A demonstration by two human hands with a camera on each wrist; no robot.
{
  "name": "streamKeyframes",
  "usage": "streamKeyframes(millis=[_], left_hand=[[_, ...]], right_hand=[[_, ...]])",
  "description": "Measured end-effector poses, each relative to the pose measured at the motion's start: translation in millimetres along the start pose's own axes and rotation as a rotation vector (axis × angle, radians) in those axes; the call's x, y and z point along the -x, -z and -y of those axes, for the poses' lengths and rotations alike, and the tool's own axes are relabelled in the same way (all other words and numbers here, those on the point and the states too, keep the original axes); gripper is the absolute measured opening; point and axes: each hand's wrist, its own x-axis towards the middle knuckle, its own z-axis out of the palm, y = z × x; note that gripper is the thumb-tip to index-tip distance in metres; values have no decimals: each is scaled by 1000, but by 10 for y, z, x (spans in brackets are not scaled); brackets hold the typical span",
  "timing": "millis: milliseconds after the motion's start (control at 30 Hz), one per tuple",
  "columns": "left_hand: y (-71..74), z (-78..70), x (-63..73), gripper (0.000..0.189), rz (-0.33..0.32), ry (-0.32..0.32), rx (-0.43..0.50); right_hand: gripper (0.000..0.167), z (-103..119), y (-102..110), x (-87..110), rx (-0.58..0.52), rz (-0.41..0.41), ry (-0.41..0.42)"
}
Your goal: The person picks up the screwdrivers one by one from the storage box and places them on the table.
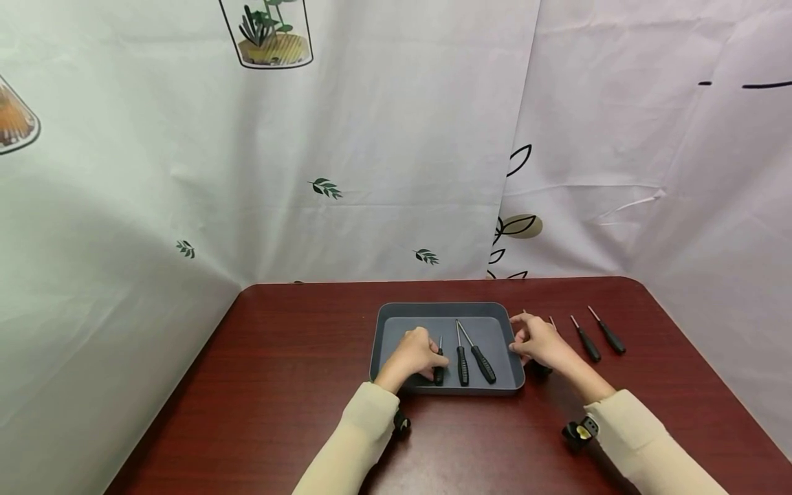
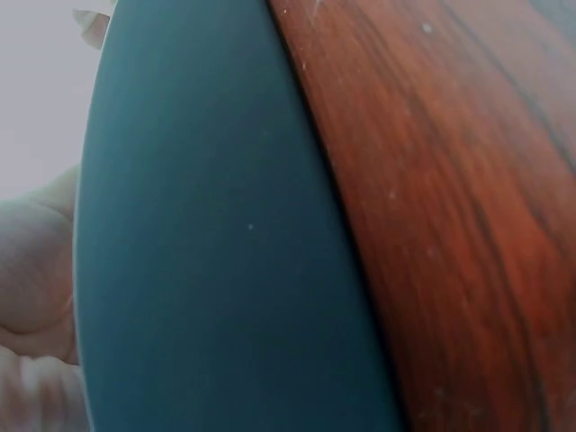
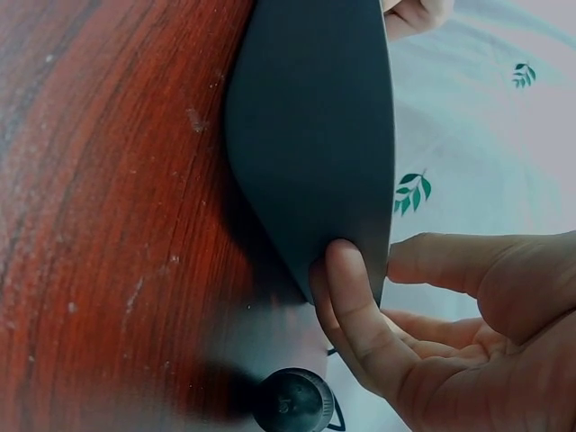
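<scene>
A grey rectangular tray (image 1: 442, 311) lies on the table. Inside it, my left hand (image 1: 411, 354) holds a short black-handled screwdriver (image 1: 438, 375) at the handle, its thin shaft pointing away from me. To the right of that lie two more screwdrivers, a straight one (image 1: 463, 368) and a slanted one (image 1: 483, 364), their tips close together. My right hand (image 1: 538, 340) pinches the tray's right wall, the thumb at the rim and the fingers (image 3: 346, 279) against the outside. In the left wrist view, the tray wall (image 2: 216, 216) hides most of the left hand.
Right of the tray, two black-handled screwdrivers (image 1: 586, 340) (image 1: 609, 333) lie on the reddish-brown table (image 1: 297, 357). Another screwdriver handle (image 3: 292, 400) stands out beneath the right hand, partly covered by it. A patterned white cloth (image 1: 371, 137) hangs behind the table.
</scene>
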Motion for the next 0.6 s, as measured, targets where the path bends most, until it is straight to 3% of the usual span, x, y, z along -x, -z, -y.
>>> streamKeyframes(millis=[333, 600], left_hand=[[88, 28, 14, 7, 60, 6, 143], [179, -6, 16, 17, 85, 31, 217]], right_hand=[[51, 17, 13, 5, -6, 12, 2], [51, 25, 24, 8, -21, 23, 8]])
